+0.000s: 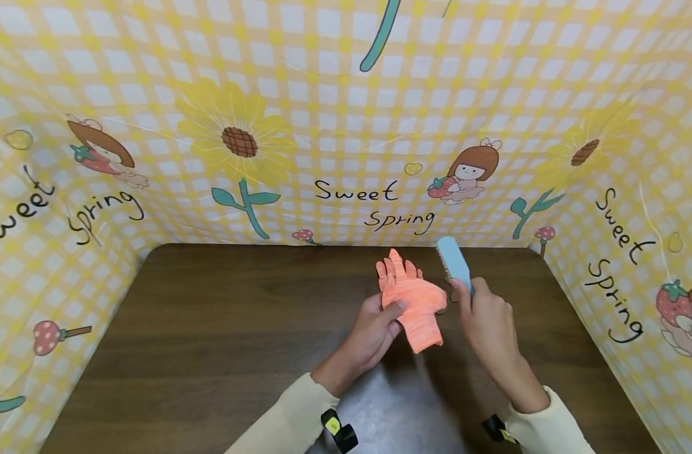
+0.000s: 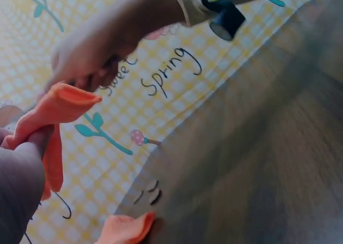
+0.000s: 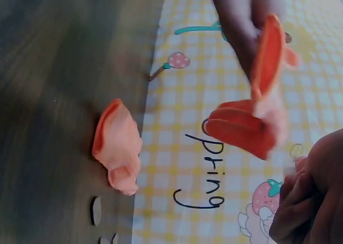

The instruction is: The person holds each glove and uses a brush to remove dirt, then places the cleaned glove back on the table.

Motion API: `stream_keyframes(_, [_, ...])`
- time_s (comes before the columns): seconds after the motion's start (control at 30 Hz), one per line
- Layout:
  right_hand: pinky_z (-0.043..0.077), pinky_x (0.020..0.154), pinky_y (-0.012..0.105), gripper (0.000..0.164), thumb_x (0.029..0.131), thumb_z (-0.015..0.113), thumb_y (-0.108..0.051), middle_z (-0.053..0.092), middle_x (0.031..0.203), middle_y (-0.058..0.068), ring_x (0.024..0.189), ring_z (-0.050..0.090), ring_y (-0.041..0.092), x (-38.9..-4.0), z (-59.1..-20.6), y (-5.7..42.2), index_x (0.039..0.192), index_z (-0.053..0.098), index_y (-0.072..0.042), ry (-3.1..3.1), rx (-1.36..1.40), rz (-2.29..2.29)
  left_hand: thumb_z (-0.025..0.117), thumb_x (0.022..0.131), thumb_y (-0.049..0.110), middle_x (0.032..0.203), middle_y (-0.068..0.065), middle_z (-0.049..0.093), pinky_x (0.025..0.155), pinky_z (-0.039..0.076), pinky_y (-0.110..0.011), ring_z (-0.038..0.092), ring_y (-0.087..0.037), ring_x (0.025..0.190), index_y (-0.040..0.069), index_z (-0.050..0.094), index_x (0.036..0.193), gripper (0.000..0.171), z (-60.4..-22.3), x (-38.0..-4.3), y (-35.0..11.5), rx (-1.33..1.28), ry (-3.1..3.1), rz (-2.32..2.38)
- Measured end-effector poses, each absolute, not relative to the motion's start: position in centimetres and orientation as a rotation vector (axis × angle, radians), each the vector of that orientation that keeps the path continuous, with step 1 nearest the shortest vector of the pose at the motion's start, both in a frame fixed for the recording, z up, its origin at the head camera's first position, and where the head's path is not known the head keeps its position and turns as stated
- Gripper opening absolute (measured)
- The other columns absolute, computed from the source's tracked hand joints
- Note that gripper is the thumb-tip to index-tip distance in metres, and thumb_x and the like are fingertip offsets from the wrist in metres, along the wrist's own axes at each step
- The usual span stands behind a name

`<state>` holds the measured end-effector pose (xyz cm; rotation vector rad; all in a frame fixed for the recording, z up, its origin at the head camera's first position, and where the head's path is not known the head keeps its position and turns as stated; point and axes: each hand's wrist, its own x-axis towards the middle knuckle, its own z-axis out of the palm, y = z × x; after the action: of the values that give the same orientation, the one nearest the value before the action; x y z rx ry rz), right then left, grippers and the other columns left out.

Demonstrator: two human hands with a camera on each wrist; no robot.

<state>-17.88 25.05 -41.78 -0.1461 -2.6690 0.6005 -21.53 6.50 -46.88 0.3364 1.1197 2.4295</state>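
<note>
My left hand (image 1: 374, 331) grips an orange knit glove (image 1: 416, 309), thumb on top near its edge. The glove's fingers point away, and its cuff hangs toward me. To the right, my right hand (image 1: 487, 318) holds a light blue brush (image 1: 455, 261) by the handle, bristles facing the glove. The brush is slightly apart from the glove. In the right wrist view a second orange glove (image 3: 119, 145) lies on the table; it shows partly in the left wrist view too. The held glove's underside is hidden from the head view.
Several small flat oval pieces (image 3: 96, 211) lie on the dark wooden table (image 1: 221, 328) near the second glove. A yellow checked cloth (image 1: 334, 145) with printed flowers and words hangs behind the table and along both sides.
</note>
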Motion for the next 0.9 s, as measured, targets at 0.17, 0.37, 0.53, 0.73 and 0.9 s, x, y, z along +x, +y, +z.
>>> stream_keyframes(0.17, [0.040, 0.047, 0.036, 0.041, 0.110, 0.044, -0.037, 0.058, 0.070, 0.016, 0.054, 0.050, 0.025, -17.3, -41.2, 24.4, 0.108, 0.052, 0.003, -2.725, -0.121, 0.719, 0.039, 0.105, -0.002, 0.148, -0.021, 0.048, 0.110, 0.048, -0.035, 0.053, -0.021, 0.132, -0.013, 0.033, 0.149, 0.045, -47.6, -21.4, 6.8, 0.322, 1.028, 2.447])
stream_keyframes(0.37, [0.047, 0.056, 0.043, 0.038, 0.111, 0.041, -0.033, 0.063, 0.083, 0.018, 0.067, 0.056, 0.029, -16.6, -41.4, 22.4, 0.126, 0.049, 0.002, -2.735, -0.046, 0.795, 0.032, 0.104, 0.011, 0.150, -0.011, 0.047, 0.110, 0.046, -0.031, 0.051, -0.013, 0.130, -0.006, 0.026, 0.155, 0.054, -47.8, -21.2, 7.4, 0.340, 0.849, 2.441])
stream_keyframes(0.53, [0.048, 0.056, 0.039, 0.035, 0.110, 0.045, -0.033, 0.062, 0.082, 0.016, 0.065, 0.056, 0.025, -16.3, -41.9, 21.0, 0.124, 0.044, 0.000, -2.777, -0.041, 0.878, 0.022, 0.102, 0.022, 0.151, -0.005, 0.044, 0.109, 0.044, -0.030, 0.049, -0.012, 0.131, 0.003, 0.022, 0.159, 0.060, -47.6, -21.0, 7.3, 0.341, 0.799, 2.427])
stream_keyframes(0.73, [0.041, 0.049, 0.030, 0.046, 0.100, 0.065, -0.039, 0.051, 0.069, 0.008, 0.054, 0.049, 0.021, -16.5, -42.2, 19.7, 0.113, 0.038, -0.003, -2.847, -0.116, 0.905, 0.019, 0.104, 0.030, 0.134, 0.004, 0.056, 0.101, 0.048, -0.027, 0.056, -0.009, 0.117, 0.008, 0.029, 0.155, 0.056, -47.5, -20.7, 6.9, 0.299, 0.799, 2.411])
stream_keyframes(0.9, [0.038, 0.047, 0.030, 0.058, 0.094, 0.073, -0.044, 0.048, 0.071, 0.007, 0.052, 0.048, 0.021, -16.8, -41.9, 19.3, 0.111, 0.037, -0.003, -2.914, -0.084, 0.801, 0.017, 0.106, 0.034, 0.105, 0.010, 0.060, 0.093, 0.048, -0.022, 0.056, -0.003, 0.092, 0.011, 0.036, 0.145, 0.049, -47.5, -20.6, 6.7, 0.266, 0.778, 2.413])
